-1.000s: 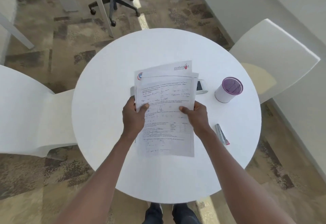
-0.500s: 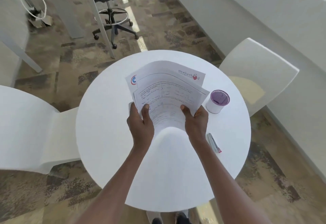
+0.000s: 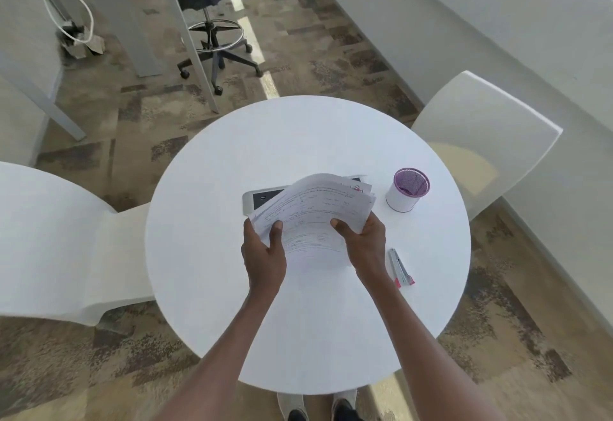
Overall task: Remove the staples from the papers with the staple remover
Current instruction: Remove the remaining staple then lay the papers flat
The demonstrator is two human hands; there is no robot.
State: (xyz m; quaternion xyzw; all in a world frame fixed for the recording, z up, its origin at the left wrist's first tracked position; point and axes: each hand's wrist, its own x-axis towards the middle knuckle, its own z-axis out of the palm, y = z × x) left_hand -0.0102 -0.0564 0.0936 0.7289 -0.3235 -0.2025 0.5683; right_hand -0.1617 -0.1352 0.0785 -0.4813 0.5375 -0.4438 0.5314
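A sheaf of printed white papers [image 3: 311,208] hangs above the middle of the round white table [image 3: 205,228], its far end bent down and away from me. My left hand [image 3: 263,251] grips its near left edge and my right hand [image 3: 363,244] grips its near right edge. A slim silver staple remover [image 3: 400,268] with a pink end lies flat on the table, just right of my right wrist, untouched. No staple can be made out.
A white cup with a purple mesh top [image 3: 407,190] stands at the right of the table. A grey power panel [image 3: 262,200] sits in the tabletop, partly under the papers. White chairs stand left [image 3: 49,241] and right [image 3: 481,141]; an office stool [image 3: 215,45] stands beyond.
Both hands have lifted the papers off the table and the sheets have bent over forward. The view has tilted up, showing more of the floor and stool.
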